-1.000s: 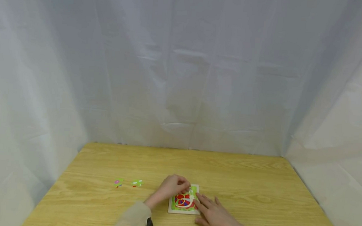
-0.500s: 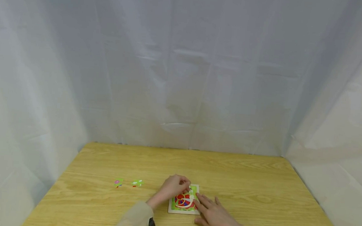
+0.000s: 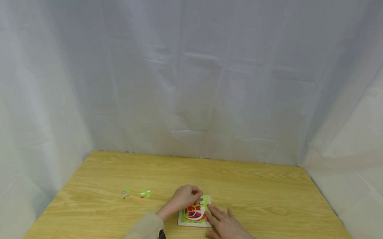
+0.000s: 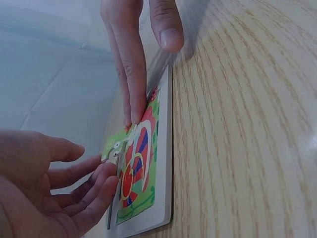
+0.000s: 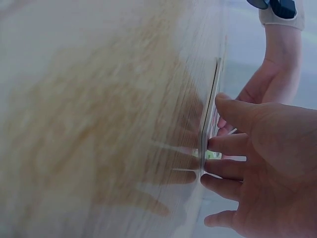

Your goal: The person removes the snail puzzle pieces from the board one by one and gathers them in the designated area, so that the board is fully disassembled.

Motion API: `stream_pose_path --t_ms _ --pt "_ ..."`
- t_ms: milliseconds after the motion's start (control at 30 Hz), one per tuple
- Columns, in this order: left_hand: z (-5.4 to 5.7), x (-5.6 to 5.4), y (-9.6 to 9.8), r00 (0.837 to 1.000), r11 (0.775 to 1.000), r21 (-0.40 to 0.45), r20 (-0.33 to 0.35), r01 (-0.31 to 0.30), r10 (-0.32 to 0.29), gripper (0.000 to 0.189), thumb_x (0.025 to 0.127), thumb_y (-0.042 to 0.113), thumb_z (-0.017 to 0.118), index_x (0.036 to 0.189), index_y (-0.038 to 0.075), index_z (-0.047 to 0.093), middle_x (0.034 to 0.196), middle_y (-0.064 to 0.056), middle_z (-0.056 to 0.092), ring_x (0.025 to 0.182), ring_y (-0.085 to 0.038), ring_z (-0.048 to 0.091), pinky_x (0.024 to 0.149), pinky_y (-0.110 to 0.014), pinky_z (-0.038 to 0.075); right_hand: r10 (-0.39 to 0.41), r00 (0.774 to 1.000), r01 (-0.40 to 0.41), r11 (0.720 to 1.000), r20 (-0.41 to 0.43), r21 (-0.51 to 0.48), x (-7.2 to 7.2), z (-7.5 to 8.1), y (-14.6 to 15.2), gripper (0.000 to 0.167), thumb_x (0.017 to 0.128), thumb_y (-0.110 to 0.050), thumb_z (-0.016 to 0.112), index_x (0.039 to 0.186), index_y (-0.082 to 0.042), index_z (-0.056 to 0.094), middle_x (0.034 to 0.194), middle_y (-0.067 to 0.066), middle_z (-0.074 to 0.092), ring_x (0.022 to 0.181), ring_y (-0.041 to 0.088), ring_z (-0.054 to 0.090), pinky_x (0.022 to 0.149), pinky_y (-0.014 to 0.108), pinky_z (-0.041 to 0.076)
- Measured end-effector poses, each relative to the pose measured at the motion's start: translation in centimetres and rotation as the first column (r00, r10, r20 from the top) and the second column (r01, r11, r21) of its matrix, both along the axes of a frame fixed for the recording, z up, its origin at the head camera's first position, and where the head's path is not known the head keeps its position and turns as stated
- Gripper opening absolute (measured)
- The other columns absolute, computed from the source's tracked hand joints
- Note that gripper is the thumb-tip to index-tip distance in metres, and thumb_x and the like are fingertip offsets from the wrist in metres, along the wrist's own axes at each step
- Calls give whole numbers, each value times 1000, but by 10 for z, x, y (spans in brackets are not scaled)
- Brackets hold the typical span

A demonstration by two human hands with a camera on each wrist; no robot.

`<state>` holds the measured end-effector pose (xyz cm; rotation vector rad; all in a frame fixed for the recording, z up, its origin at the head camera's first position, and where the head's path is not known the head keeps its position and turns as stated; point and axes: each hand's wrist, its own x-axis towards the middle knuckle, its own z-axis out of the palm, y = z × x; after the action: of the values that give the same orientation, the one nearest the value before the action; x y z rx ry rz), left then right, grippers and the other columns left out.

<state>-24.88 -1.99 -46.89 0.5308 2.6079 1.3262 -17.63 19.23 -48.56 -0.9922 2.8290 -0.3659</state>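
A small jigsaw board with a pale frame (image 3: 194, 224) lies on the table, showing a red, blue and green snail-like picture. Over its far left corner, my left hand (image 3: 184, 197) pinches a thin puzzle piece (image 4: 120, 159). In the left wrist view that piece stands tilted against the board, mostly covered by the fingertips. My right hand (image 3: 229, 227) lies at the board's right side, its fairly straight fingers resting on the edge. The right wrist view shows this right hand (image 5: 277, 158) with fingers spread along the board's rim (image 5: 203, 134).
Two loose puzzle pieces lie left of the board: one green with a pink flower (image 3: 125, 193), the other green and white (image 3: 145, 194). The wooden table (image 3: 272, 197) is enclosed by pale sheeting (image 3: 194, 79) behind and at both sides.
My left hand has shifted very slightly to the right over the board's far left corner, still pinching the piece. My right hand and the loose pieces stay in place.
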Motion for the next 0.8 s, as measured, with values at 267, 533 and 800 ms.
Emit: stream_pose_path --t_ms 267,533,800 --pt "-6 -3 2 1000 999 40 -8 10 -9 17 101 12 62 107 -2 71 87 -6 71 74 -16 66 61 -24 53 -5 1000 5 1000 -13 8 1 -1 0 65 103 -50 51 152 -7 46 160 14 37 143 36 41 111 69 32" --pt "-11 -5 4 999 997 75 -46 13 -10 11 94 3 67 103 -3 69 87 -9 73 73 -15 68 60 -21 52 -4 1000 4 1000 -10 20 0 -2 -1 65 103 -50 51 152 -7 46 160 14 38 144 36 41 111 68 32" --pt "-17 -10 1 999 993 119 -32 -10 14 11 94 3 68 104 1 72 86 -7 73 69 -11 65 57 -20 51 -8 1000 8 1000 2 27 -1 -2 -2 64 103 -50 51 152 -9 46 161 13 37 144 35 40 111 69 31"
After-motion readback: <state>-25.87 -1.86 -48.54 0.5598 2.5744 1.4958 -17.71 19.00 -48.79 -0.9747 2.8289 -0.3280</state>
